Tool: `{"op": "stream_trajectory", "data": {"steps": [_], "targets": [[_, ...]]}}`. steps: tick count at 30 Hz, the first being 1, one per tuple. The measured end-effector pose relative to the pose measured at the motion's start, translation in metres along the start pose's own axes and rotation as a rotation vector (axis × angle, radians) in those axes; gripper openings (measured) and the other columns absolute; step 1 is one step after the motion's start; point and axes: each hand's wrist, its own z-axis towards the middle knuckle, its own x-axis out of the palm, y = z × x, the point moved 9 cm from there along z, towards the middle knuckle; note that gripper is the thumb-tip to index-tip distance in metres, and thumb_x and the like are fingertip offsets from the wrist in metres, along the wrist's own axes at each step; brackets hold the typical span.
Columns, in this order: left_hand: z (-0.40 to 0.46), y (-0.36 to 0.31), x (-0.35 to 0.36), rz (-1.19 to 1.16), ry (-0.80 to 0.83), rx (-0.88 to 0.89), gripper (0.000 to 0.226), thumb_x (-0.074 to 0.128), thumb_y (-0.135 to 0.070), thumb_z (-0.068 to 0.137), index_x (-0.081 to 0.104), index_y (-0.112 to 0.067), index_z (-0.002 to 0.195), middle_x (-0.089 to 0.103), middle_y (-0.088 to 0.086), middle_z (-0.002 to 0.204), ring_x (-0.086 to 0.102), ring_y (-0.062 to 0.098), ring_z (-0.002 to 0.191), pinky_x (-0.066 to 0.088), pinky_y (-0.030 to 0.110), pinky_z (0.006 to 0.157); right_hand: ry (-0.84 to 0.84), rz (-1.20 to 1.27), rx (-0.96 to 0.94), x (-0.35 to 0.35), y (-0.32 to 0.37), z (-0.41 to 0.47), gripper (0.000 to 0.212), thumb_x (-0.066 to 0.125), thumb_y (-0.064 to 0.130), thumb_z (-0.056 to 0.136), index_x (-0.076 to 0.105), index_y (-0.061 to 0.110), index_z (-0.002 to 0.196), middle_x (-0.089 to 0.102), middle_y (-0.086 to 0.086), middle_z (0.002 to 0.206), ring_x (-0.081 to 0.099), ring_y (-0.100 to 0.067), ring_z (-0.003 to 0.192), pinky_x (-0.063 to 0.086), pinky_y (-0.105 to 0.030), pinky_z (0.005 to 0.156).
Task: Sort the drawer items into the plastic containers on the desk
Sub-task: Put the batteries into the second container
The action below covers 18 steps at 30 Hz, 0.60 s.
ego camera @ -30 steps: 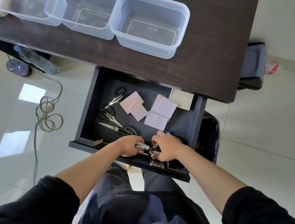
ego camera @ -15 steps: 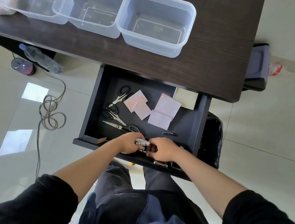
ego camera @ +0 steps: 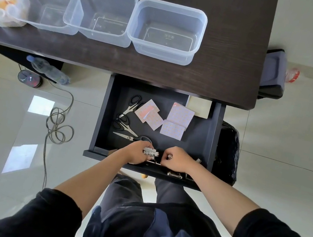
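Gripping a bunch of small white patterned tubes (ego camera: 150,151) at the drawer (ego camera: 198,138) front, the left hand (ego camera: 138,152) has gathered more. The right hand (ego camera: 177,159), fingers curled, now pinches something tiny. Next comes a container (ego camera: 198,42) on the table (ego camera: 232,48).

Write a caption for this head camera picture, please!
Both hands, left hand gripping batteries, right hand, gather items from the open drawer below four plastic containers.
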Motion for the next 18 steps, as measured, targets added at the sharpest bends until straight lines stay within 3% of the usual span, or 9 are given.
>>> {"op": "stream_trajectory", "data": {"steps": [4, 8, 11, 13, 16, 18], "targets": [[-0.015, -0.003, -0.015, -0.038, -0.042, 0.024, 0.033, 0.060, -0.014, 0.091, 0.054, -0.011, 0.123, 0.056, 0.000, 0.108, 0.051, 0.015, 0.096, 0.035, 0.023, 0.083, -0.153, 0.137, -0.015, -0.026, 0.006, -0.013, 0.008, 0.067, 0.016, 0.079, 0.073, 0.010, 0.079, 0.069, 0.004, 0.084, 0.060, -0.008, 0.082, 0.046, -0.023, 0.075], [-0.028, 0.000, -0.035, -0.124, -0.115, 0.042, 0.031, 0.061, -0.019, 0.091, 0.055, -0.015, 0.121, 0.057, -0.003, 0.104, 0.054, 0.013, 0.091, 0.039, 0.023, 0.079, -0.280, 0.186, -0.075, -0.054, 0.031, -0.033, 0.010, 0.064, 0.014, 0.081, 0.073, 0.014, 0.080, 0.063, 0.017, 0.072, 0.055, 0.003, 0.065, 0.038, -0.012, 0.061], [-0.037, 0.002, -0.056, -0.174, -0.180, 0.071, 0.029, 0.059, -0.021, 0.092, 0.054, -0.020, 0.120, 0.059, -0.002, 0.102, 0.054, 0.013, 0.082, 0.046, 0.025, 0.073, -0.349, 0.215, -0.135, -0.069, 0.060, -0.042, 0.013, 0.061, 0.011, 0.081, 0.072, 0.018, 0.082, 0.066, 0.014, 0.077, 0.054, 0.001, 0.065, 0.039, -0.013, 0.060], [-0.043, 0.002, -0.072, -0.205, -0.211, 0.093, 0.029, 0.057, -0.022, 0.093, 0.053, -0.022, 0.121, 0.059, -0.001, 0.104, 0.054, 0.014, 0.087, 0.049, 0.032, 0.082, -0.379, 0.225, -0.180, -0.077, 0.085, -0.043, 0.017, 0.060, 0.011, 0.081, 0.072, 0.020, 0.089, 0.068, 0.007, 0.084, 0.053, -0.002, 0.066, 0.040, -0.013, 0.060], [-0.052, -0.001, -0.102, -0.270, -0.222, 0.135, 0.028, 0.054, -0.018, 0.095, 0.050, -0.021, 0.122, 0.060, 0.002, 0.106, 0.059, 0.015, 0.088, 0.051, 0.026, 0.075, -0.413, 0.242, -0.241, -0.087, 0.128, -0.041, 0.019, 0.060, 0.011, 0.082, 0.072, 0.020, 0.093, 0.065, 0.010, 0.077, 0.054, -0.004, 0.065, 0.043, -0.020, 0.065], [-0.057, 0.000, -0.126, -0.273, -0.225, 0.166, 0.026, 0.052, -0.019, 0.095, 0.050, -0.024, 0.121, 0.061, 0.004, 0.104, 0.061, 0.017, 0.084, 0.055, 0.030, 0.073, -0.472, 0.275, -0.265, -0.095, 0.157, -0.039, 0.021, 0.060, 0.008, 0.081, 0.072, 0.023, 0.090, 0.065, 0.007, 0.072, 0.054, -0.004, 0.061, 0.044, -0.021, 0.061]]}}
